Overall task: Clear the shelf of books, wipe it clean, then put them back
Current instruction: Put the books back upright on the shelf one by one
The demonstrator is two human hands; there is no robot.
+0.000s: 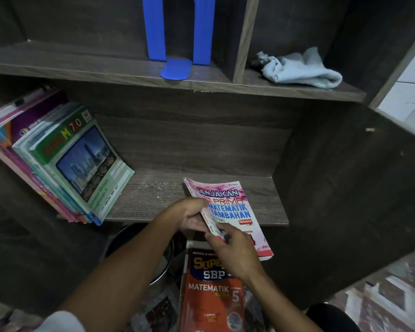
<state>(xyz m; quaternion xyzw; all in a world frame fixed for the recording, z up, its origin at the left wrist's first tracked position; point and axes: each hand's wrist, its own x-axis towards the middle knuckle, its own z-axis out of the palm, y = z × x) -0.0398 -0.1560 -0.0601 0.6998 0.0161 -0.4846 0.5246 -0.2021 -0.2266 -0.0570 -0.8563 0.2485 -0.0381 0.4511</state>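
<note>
A pink book titled Anjakan Prima Matematik Tambahan [235, 209] is tilted over the front edge of the lower shelf [153, 195]. My left hand [189, 216] grips its spine side, and my right hand [230, 250] pinches its lower left corner. Several books [65, 159] lean together against the left side of the same shelf, the front one green with a city picture. An orange Matematik book [213, 295] lies on top of a pile below the shelf, partly under my right wrist. A light blue cloth [300, 70] lies crumpled on the upper right shelf.
A blue metal bookend [177, 44] stands on the upper shelf [82, 63], left of a vertical divider [243, 37]. A dark round bin [139, 248] sits on the floor under my left forearm. The shelf's right side panel [345, 188] is close by.
</note>
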